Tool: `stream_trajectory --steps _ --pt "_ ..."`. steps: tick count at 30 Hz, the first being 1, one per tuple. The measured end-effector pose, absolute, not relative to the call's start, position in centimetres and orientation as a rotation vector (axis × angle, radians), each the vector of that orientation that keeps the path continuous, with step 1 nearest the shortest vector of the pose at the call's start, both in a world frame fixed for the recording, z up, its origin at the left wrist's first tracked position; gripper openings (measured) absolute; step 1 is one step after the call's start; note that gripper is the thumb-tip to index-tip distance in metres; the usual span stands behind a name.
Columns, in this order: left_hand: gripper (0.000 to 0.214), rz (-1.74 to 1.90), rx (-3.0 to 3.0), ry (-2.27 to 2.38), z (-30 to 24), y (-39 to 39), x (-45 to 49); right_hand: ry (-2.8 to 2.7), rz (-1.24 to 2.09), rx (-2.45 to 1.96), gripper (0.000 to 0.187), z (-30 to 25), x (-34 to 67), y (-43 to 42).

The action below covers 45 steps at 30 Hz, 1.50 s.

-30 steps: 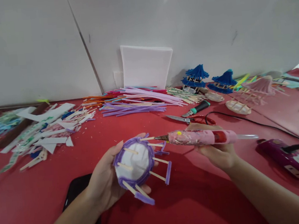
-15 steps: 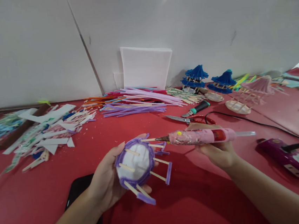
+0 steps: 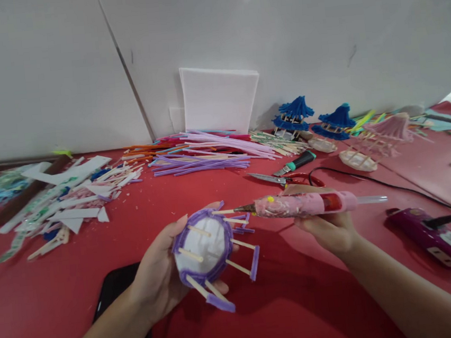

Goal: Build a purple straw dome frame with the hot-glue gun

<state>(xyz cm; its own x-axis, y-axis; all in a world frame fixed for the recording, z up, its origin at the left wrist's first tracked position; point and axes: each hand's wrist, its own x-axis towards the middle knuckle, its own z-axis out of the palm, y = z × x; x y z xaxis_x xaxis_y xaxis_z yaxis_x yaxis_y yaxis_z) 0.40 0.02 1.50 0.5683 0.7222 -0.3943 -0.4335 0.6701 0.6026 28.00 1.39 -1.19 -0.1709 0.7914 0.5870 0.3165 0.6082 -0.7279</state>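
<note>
My left hand (image 3: 165, 268) is closed around a small craft model (image 3: 205, 248) with a white round base and a fuzzy purple pipe-cleaner rim. Short pale wooden sticks stand out from that rim, and purple pieces join some of their ends. In my right hand (image 3: 329, 228) is a pink hot glue gun (image 3: 301, 205), gripped from behind, with a clear glue stick (image 3: 372, 199) poking out of its rear. Its dark nozzle meets or nearly meets the end of a stick at the model's top edge. My right fingers are partly hidden behind the gun.
Pipe cleaners (image 3: 205, 163) lie along the back before white paper sheets (image 3: 221, 97). Scissors (image 3: 268, 178) and a cutter (image 3: 297, 163) rest behind the gun. Blue-roofed models (image 3: 294, 117) stand back right; a purple power strip (image 3: 439, 238) is at right, scraps (image 3: 79, 204) left, a black phone (image 3: 115, 286) under my left forearm.
The hands, the craft model and the glue gun hold almost the same places. The whole view has shifted very slightly.
</note>
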Motion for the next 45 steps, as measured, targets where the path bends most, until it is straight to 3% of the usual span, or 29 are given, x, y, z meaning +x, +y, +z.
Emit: stream_trajectory --steps 7,19,26,30,32,34,39,42,45 --pt "0.069 0.688 0.537 0.697 1.3 0.1 0.4 -1.756 0.551 -0.832 0.008 -1.2 28.0 1.4" --pt "0.07 0.672 0.52 0.684 1.6 0.1 0.3 -1.759 0.517 -0.835 0.009 -1.4 28.2 1.4" --pt "0.06 0.706 0.459 0.612 0.9 0.1 0.5 -1.936 0.38 -0.914 0.008 -0.1 28.3 1.5" --pt "0.04 0.844 0.381 0.601 1.2 0.4 0.5 -2.079 0.279 -1.235 0.029 0.2 28.9 2.1" --pt "0.038 0.908 0.314 0.615 1.5 0.6 0.5 -2.205 0.185 -1.394 0.045 -0.2 29.5 2.6" --pt "0.039 0.954 0.259 0.644 1.7 0.7 0.4 -2.333 0.095 -1.547 0.05 -0.7 30.1 3.1" --pt "0.034 1.061 0.207 0.711 1.8 0.4 0.4 -2.318 -0.171 -1.835 0.042 -1.1 29.8 3.3" --pt "0.023 1.096 0.233 0.625 1.8 0.3 0.5 -2.226 -0.184 -1.62 0.032 -0.6 27.3 2.5" --pt "0.018 1.134 0.221 0.6 1.9 0.4 0.7 -2.369 0.041 -1.355 0.017 -0.6 24.3 1.6"
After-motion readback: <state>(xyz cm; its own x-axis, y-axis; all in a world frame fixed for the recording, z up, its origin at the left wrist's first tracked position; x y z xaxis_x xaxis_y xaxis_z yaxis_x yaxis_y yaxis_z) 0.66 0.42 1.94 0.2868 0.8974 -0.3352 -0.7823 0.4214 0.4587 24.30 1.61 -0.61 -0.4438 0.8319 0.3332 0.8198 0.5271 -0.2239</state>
